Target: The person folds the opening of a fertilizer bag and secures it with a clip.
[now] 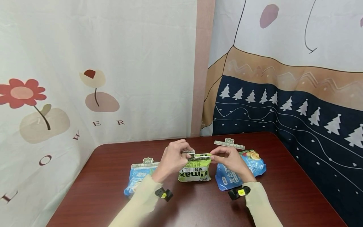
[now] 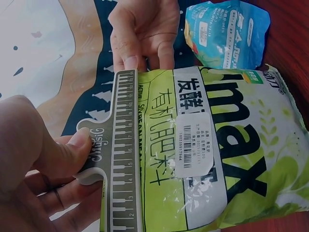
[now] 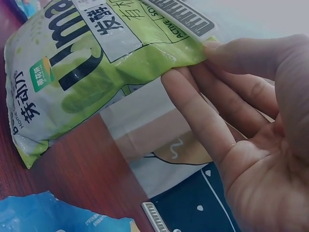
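Observation:
A green and white bag with black lettering stands at the middle of the table. Along its top edge lies a bag clip printed with piano keys and the word "Music". The left hand pinches the clip's grip tabs between thumb and fingers. At the other end of the clip, the right hand pinches the bag's top corner, its thumb right beside the clip's end in the right wrist view. A barcode label is stuck on the bag's front.
To the left lies a blue bag with a similar clip across its top, partly behind the left arm. Another blue bag lies on the right, partly behind the right hand. A loose clip rests near the table's back edge.

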Available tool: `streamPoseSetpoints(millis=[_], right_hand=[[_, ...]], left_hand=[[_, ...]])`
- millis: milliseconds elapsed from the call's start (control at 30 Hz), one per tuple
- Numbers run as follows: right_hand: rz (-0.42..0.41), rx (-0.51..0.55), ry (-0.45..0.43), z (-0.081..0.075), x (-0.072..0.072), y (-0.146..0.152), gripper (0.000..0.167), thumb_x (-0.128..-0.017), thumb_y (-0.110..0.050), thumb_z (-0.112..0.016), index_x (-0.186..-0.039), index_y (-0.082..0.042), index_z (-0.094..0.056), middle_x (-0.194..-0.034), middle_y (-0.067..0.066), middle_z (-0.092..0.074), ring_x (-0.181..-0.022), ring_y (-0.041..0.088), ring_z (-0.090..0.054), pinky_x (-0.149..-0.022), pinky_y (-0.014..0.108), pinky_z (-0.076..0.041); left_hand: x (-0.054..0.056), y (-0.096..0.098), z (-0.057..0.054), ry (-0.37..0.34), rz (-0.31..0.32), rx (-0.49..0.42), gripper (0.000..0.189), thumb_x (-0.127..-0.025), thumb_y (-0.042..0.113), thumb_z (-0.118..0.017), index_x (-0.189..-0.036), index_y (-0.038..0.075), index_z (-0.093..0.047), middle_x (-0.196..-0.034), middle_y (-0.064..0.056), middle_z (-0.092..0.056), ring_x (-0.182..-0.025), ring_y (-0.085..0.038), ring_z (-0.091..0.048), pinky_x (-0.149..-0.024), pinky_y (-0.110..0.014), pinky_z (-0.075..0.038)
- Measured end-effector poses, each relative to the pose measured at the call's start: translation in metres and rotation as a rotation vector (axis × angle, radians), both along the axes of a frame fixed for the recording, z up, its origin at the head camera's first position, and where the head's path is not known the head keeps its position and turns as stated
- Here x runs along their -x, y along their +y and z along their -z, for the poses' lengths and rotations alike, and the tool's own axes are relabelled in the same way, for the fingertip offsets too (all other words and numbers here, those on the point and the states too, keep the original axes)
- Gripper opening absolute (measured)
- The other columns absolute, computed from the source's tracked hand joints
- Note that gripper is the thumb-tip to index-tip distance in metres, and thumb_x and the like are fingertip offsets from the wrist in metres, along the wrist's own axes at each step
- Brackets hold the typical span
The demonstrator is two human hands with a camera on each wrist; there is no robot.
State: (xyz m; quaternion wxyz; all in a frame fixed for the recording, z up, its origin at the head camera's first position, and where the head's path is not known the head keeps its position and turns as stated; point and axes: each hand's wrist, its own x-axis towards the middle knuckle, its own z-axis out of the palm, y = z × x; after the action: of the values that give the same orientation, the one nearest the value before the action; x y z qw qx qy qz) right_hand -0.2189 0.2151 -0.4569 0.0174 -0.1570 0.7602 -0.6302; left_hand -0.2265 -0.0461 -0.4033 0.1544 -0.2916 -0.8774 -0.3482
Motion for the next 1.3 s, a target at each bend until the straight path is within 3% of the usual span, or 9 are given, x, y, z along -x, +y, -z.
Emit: streamPoseSetpoints(millis=[133, 267, 467, 667, 833, 1067, 1167, 1300], right_hand=[[-0.041, 0.001, 0.015, 0.001, 0.001, 0.002, 0.022, -0.094, -0.008, -0.072, -0.112, 0.005, -0.07, -0.109, 0.026, -0.07, -0.095, 0.035, -0.077, -0.082, 0.033, -0.063], [-0.07, -0.001, 0.034, 0.002, 0.002, 0.005, 0.021, -0.095, -0.003, -0.069, -0.114, 0.006, -0.068, -0.111, 0.028, -0.069, -0.095, 0.028, -0.076, -0.083, 0.031, -0.062], [-0.076, -0.042, 0.107, 0.003, 0.001, 0.005, 0.022, -0.092, -0.003, -0.072, -0.114, 0.0, -0.07, -0.109, 0.018, -0.071, -0.095, 0.02, -0.07, -0.079, 0.027, -0.061], [-0.021, -0.105, 0.088, 0.001, -0.001, 0.003, 0.023, -0.091, -0.012, -0.078, -0.113, -0.006, -0.073, -0.107, 0.009, -0.073, -0.094, 0.014, -0.066, -0.076, 0.026, -0.058], [0.026, -0.16, 0.056, 0.001, -0.001, 0.002, 0.024, -0.09, -0.019, -0.08, -0.112, -0.011, -0.074, -0.107, 0.009, -0.072, -0.094, 0.018, -0.064, -0.075, 0.027, -0.058], [0.037, -0.175, 0.061, 0.002, 0.001, 0.001, 0.021, -0.091, -0.021, -0.079, -0.11, -0.014, -0.075, -0.105, 0.009, -0.072, -0.094, 0.022, -0.064, -0.074, 0.029, -0.058], [0.045, -0.176, 0.063, 0.001, 0.001, 0.0, 0.019, -0.091, -0.021, -0.079, -0.108, -0.014, -0.075, -0.105, 0.009, -0.072, -0.094, 0.024, -0.063, -0.073, 0.029, -0.058], [0.037, -0.173, 0.08, 0.001, 0.0, -0.002, 0.018, -0.091, -0.021, -0.079, -0.107, -0.015, -0.076, -0.105, 0.009, -0.073, -0.095, 0.024, -0.063, -0.074, 0.029, -0.058]], left_hand=[[-0.001, 0.002, 0.001, -0.019, -0.006, -0.004, 0.038, -0.074, -0.014, -0.057, -0.08, 0.019, -0.074, -0.085, 0.013, -0.068, -0.069, 0.004, -0.067, -0.06, -0.02, -0.049], [-0.001, 0.005, 0.001, -0.012, -0.015, 0.004, 0.037, -0.075, -0.013, -0.058, -0.08, 0.019, -0.074, -0.084, 0.014, -0.067, -0.072, 0.002, -0.067, -0.062, -0.021, -0.05], [-0.002, 0.008, 0.002, -0.003, -0.023, 0.024, 0.037, -0.075, -0.012, -0.056, -0.082, 0.02, -0.074, -0.083, 0.013, -0.066, -0.072, 0.001, -0.069, -0.061, -0.021, -0.049], [-0.003, 0.009, 0.003, -0.009, -0.02, 0.033, 0.035, -0.077, -0.01, -0.058, -0.084, 0.019, -0.075, -0.085, 0.013, -0.067, -0.073, -0.001, -0.069, -0.061, -0.021, -0.049], [-0.002, 0.007, 0.003, -0.01, 0.017, 0.052, 0.026, -0.082, -0.006, -0.07, -0.09, 0.018, -0.077, -0.087, 0.012, -0.067, -0.074, -0.003, -0.064, -0.065, -0.021, -0.05], [0.003, -0.002, 0.001, -0.118, 0.107, 0.013, 0.023, -0.087, 0.0, -0.077, -0.105, 0.014, -0.079, -0.09, 0.008, -0.066, -0.075, -0.006, -0.06, -0.068, -0.022, -0.053], [0.004, -0.007, 0.005, -0.146, 0.148, -0.024, 0.026, -0.087, 0.004, -0.08, -0.111, 0.015, -0.078, -0.095, 0.006, -0.068, -0.083, -0.008, -0.064, -0.076, -0.022, -0.058], [0.005, -0.017, 0.015, -0.121, 0.144, -0.046, 0.033, -0.085, 0.011, -0.084, -0.116, 0.018, -0.076, -0.103, 0.006, -0.071, -0.096, -0.011, -0.065, -0.086, -0.027, -0.058]])
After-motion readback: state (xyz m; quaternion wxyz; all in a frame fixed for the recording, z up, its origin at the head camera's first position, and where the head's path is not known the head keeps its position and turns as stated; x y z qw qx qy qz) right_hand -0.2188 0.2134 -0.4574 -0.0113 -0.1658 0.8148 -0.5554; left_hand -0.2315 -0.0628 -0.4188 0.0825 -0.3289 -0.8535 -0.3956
